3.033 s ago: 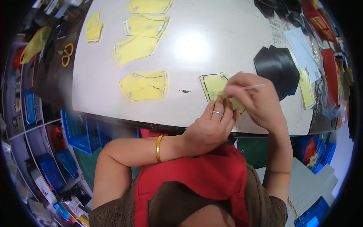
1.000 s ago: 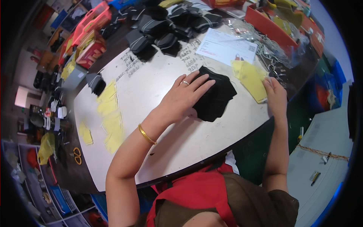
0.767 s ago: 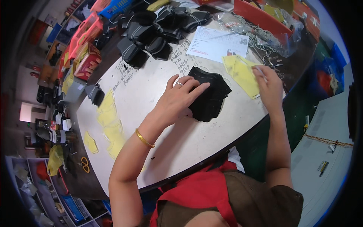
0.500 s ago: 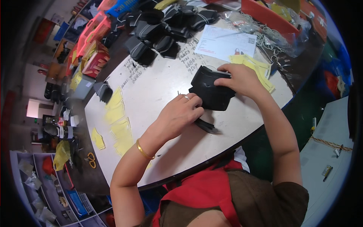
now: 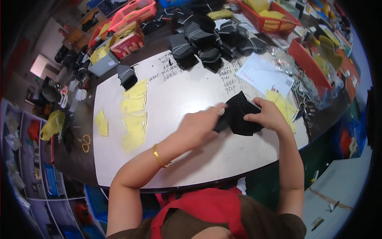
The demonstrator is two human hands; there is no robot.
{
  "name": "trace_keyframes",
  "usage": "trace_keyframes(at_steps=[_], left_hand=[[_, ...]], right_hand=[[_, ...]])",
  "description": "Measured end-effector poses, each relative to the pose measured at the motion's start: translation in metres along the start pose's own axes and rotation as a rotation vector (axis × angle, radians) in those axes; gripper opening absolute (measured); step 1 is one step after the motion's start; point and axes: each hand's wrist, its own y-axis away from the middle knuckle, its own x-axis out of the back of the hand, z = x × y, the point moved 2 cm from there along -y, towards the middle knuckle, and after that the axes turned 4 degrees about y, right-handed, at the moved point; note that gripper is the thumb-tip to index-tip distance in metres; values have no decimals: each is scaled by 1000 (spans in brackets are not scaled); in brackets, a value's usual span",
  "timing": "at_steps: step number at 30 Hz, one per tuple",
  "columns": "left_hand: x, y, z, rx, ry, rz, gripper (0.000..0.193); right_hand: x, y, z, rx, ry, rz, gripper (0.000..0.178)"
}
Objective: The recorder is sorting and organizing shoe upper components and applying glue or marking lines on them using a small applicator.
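Note:
My right hand (image 5: 270,114) grips a stack of black cut pieces (image 5: 243,117) at its right edge, thumb on the near face and fingers behind. The stack is held tilted above the white board. My left hand (image 5: 201,126), blurred by motion, is closed at the stack's left side, on a black cut piece (image 5: 223,123) that hangs under its fingers. How far that piece is apart from the stack is hard to make out.
Yellow cut pieces (image 5: 134,104) lie in a column on the white board (image 5: 179,93), others (image 5: 282,107) beside my right hand. Tied black bundles (image 5: 199,36) are heaped at the back. A printed sheet (image 5: 264,73), red bins (image 5: 274,24) and yellow-handled scissors (image 5: 86,143) lie around.
The view has shifted, so the board sits lower and more of the back shows. The black stack has turned more upright in my right hand. My left hand has moved along its left side.

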Motion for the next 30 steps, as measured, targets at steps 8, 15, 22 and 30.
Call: trace_keyframes(at_steps=[8,15,22,30], left_hand=[[-13,25,-39,480,446,221,83],[-5,49,-25,379,177,197,54],[-14,56,-15,206,-91,315,61],[-21,61,-15,221,-17,473,72]], right_hand=[[-81,3,-73,218,-92,-161,64],[-85,1,-40,-33,-461,-382,43],[-116,-8,-65,145,-1067,112,52],[-125,-3,-95,100,-951,-40,43]])
